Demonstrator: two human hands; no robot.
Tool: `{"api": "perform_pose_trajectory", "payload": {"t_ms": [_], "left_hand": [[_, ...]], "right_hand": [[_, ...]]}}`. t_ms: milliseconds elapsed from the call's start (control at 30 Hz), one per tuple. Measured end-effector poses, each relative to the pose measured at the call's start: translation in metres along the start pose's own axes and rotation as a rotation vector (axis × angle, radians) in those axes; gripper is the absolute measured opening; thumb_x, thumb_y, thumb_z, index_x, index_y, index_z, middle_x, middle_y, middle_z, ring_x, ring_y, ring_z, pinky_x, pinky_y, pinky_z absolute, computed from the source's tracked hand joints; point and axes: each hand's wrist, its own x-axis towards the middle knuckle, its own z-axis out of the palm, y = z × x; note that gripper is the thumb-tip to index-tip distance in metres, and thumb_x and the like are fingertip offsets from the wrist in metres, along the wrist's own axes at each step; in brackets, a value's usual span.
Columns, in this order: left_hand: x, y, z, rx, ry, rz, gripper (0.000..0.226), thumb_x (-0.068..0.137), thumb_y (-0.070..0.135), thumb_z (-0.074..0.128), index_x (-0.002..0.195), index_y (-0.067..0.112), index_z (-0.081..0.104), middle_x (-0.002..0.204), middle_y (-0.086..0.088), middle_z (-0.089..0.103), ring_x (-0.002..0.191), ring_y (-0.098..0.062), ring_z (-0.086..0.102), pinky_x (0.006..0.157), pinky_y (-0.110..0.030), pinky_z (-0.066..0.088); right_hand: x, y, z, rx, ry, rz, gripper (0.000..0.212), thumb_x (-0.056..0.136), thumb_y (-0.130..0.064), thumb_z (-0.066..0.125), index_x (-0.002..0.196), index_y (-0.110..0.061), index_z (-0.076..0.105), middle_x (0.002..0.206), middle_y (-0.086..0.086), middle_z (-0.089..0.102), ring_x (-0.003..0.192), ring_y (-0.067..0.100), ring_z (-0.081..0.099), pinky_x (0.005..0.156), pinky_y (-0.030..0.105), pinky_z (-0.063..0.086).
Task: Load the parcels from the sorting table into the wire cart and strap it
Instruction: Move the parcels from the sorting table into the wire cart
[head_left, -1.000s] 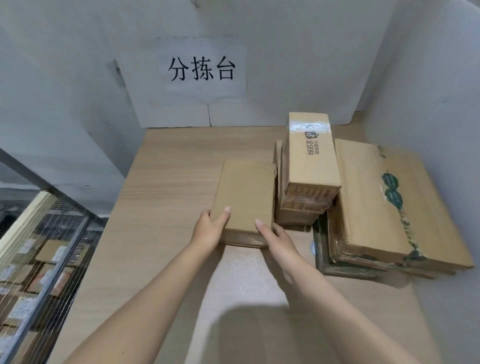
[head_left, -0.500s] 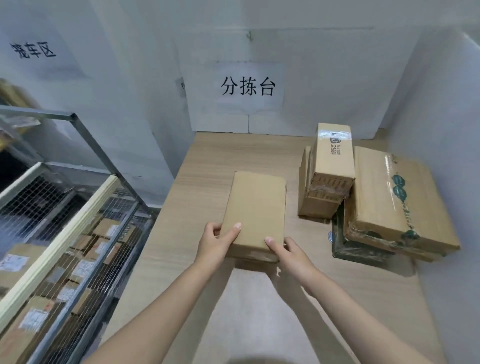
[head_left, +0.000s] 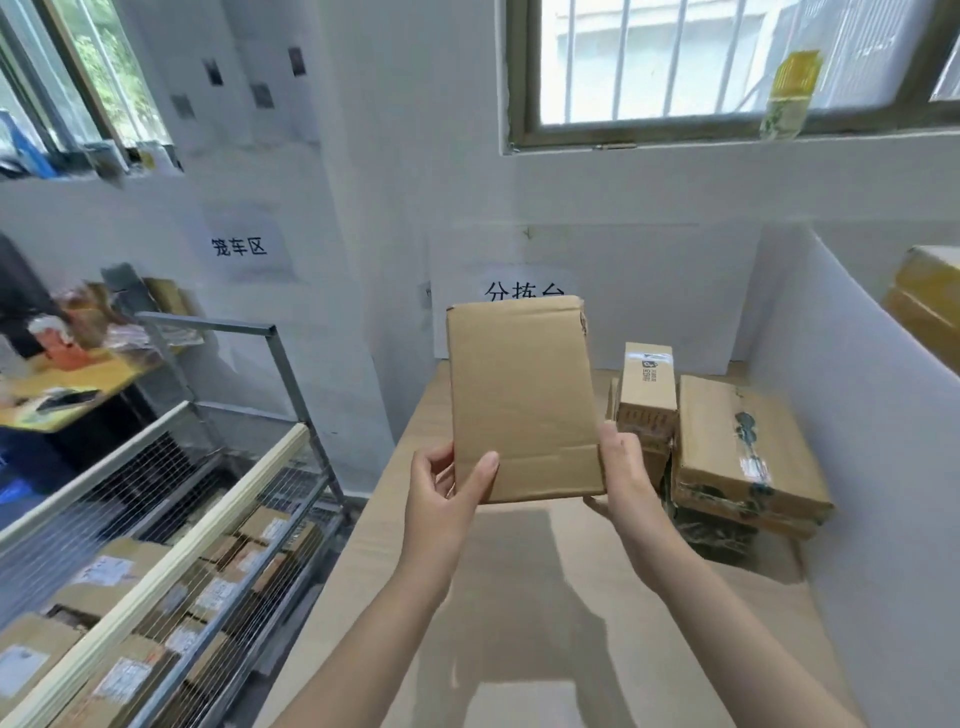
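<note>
A flat brown parcel (head_left: 519, 395) is being held upright above the sorting table (head_left: 519, 597), with the wire cart (head_left: 171, 556) standing just to its left.
The left hand (head_left: 441, 499) and right hand (head_left: 623, 478) are gripping the parcel's lower corners, with its plain face toward the camera. At the table's far right, a narrow taped box (head_left: 648, 384) is lying on a lower carton (head_left: 655, 460), beside a wide box (head_left: 737, 447) that is resting on a dark parcel (head_left: 711, 535). Labelled parcels (head_left: 218, 592) are lying flat inside the cart.
</note>
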Motion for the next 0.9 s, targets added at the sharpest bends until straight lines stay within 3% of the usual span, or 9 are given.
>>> {"api": "perform_pose_trajectory", "payload": {"t_ms": [67, 167, 367, 467, 567, 667, 767, 833, 900], "left_hand": [[-0.014, 0.002, -0.001, -0.007, -0.038, 0.011, 0.039, 0.085, 0.025, 0.076, 0.116, 0.018, 0.053, 0.115, 0.006, 0.067, 0.102, 0.001, 0.066, 0.078, -0.014, 0.051], [-0.03, 0.003, 0.0, -0.016, -0.089, 0.032, 0.04, 0.083, 0.024, 0.078, 0.114, 0.016, 0.054, 0.116, 0.004, 0.067, 0.105, -0.002, 0.066, 0.08, -0.015, 0.051], [-0.043, 0.017, -0.005, -0.039, -0.145, 0.052, 0.044, 0.083, 0.028, 0.078, 0.118, 0.016, 0.054, 0.116, 0.006, 0.068, 0.102, 0.0, 0.067, 0.075, -0.012, 0.051], [-0.047, 0.02, -0.011, -0.022, -0.153, 0.091, 0.04, 0.085, 0.028, 0.076, 0.118, 0.016, 0.057, 0.115, 0.003, 0.069, 0.098, 0.0, 0.067, 0.074, -0.013, 0.051], [-0.05, 0.019, -0.016, 0.026, -0.14, 0.164, 0.037, 0.088, 0.028, 0.073, 0.121, 0.022, 0.059, 0.114, 0.002, 0.068, 0.1, -0.006, 0.066, 0.074, -0.016, 0.052], [-0.051, 0.016, -0.019, 0.097, -0.155, 0.218, 0.038, 0.091, 0.03, 0.07, 0.126, 0.036, 0.057, 0.112, 0.005, 0.069, 0.104, -0.01, 0.066, 0.084, -0.026, 0.055], [-0.05, 0.015, -0.014, 0.172, -0.138, 0.275, 0.035, 0.094, 0.023, 0.066, 0.123, 0.043, 0.058, 0.116, 0.012, 0.067, 0.109, -0.005, 0.062, 0.092, -0.029, 0.053], [-0.051, 0.014, -0.007, 0.21, -0.135, 0.277, 0.032, 0.097, 0.02, 0.061, 0.122, 0.041, 0.061, 0.122, 0.015, 0.064, 0.114, -0.003, 0.059, 0.1, -0.031, 0.05], [-0.053, 0.013, -0.001, 0.193, -0.162, 0.227, 0.028, 0.099, 0.022, 0.058, 0.123, 0.037, 0.063, 0.124, 0.016, 0.064, 0.116, 0.0, 0.058, 0.104, -0.034, 0.048]], "right_hand": [[-0.016, -0.004, -0.008, -0.006, 0.051, -0.043, 0.055, 0.087, -0.075, 0.028, 0.104, -0.028, 0.05, 0.11, 0.004, 0.064, 0.107, 0.021, 0.061, 0.101, 0.052, 0.047], [-0.036, 0.003, -0.02, 0.01, 0.127, -0.071, 0.061, 0.081, -0.077, 0.04, 0.097, -0.019, 0.049, 0.109, 0.028, 0.06, 0.091, 0.031, 0.062, 0.094, 0.062, 0.048], [-0.052, 0.003, -0.035, 0.124, 0.006, 0.065, 0.077, 0.071, -0.074, 0.056, 0.122, -0.017, 0.058, 0.118, -0.001, 0.07, 0.112, 0.016, 0.065, 0.097, 0.046, 0.053], [-0.056, -0.002, -0.039, 0.182, -0.063, 0.101, 0.075, 0.069, -0.069, 0.062, 0.124, -0.019, 0.059, 0.113, -0.002, 0.074, 0.11, 0.019, 0.068, 0.1, 0.045, 0.05], [-0.062, -0.007, -0.042, 0.218, -0.127, 0.08, 0.076, 0.069, -0.065, 0.069, 0.126, -0.015, 0.059, 0.116, 0.001, 0.073, 0.109, 0.02, 0.068, 0.093, 0.041, 0.053], [-0.068, -0.005, -0.044, 0.27, -0.127, 0.045, 0.099, 0.053, -0.065, 0.086, 0.131, -0.014, 0.053, 0.124, 0.006, 0.069, 0.112, 0.021, 0.067, 0.086, 0.039, 0.057], [-0.072, -0.003, -0.046, 0.323, -0.127, 0.048, 0.113, 0.042, -0.057, 0.094, 0.135, -0.02, 0.042, 0.127, 0.004, 0.066, 0.113, 0.022, 0.066, 0.088, 0.05, 0.056], [-0.075, -0.005, -0.047, 0.334, -0.115, 0.05, 0.106, 0.049, -0.058, 0.092, 0.134, -0.021, 0.041, 0.123, 0.002, 0.068, 0.11, 0.021, 0.068, 0.078, 0.047, 0.058], [-0.076, -0.009, -0.048, 0.363, -0.098, 0.049, 0.083, 0.069, -0.064, 0.076, 0.133, -0.021, 0.044, 0.123, 0.002, 0.069, 0.11, 0.02, 0.068, 0.081, 0.047, 0.058]]}}
